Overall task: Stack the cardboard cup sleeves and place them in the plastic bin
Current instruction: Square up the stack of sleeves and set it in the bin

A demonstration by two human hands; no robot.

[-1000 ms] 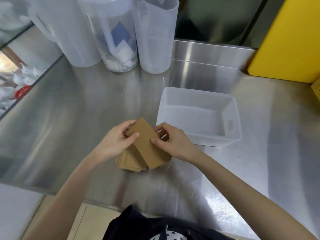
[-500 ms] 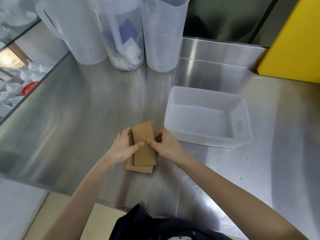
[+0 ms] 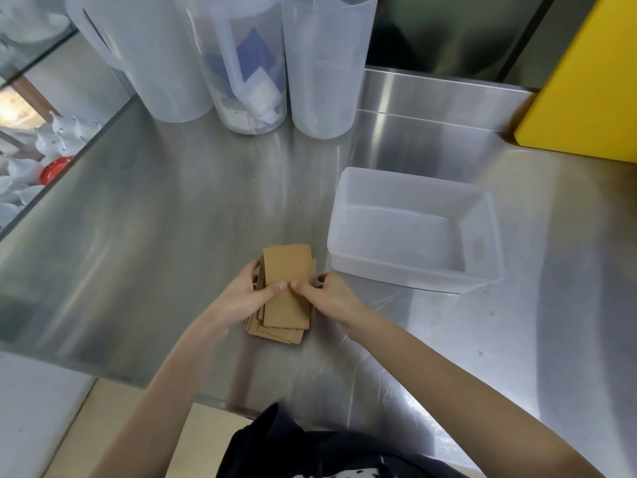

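Note:
A pile of flat brown cardboard cup sleeves lies on the steel counter near its front edge. The lower sleeves stick out unevenly at the near end. My left hand grips the pile's left side with its thumb on the top sleeve. My right hand holds the right side, its thumb also pressed on top. Both thumbs nearly meet at the pile's middle. The translucent plastic bin stands just right of the pile and nothing lies in it.
Three tall translucent plastic pitchers stand in a row at the back of the counter; the middle one holds paper items. A yellow box sits at the back right. A glass-sided shelf with white crockery lies off the counter's left edge.
The top sleeve, tilted a second ago, has been turned straight and squared onto the pile. Both hands have closed in on the pile's sides, thumbs coming together on top.

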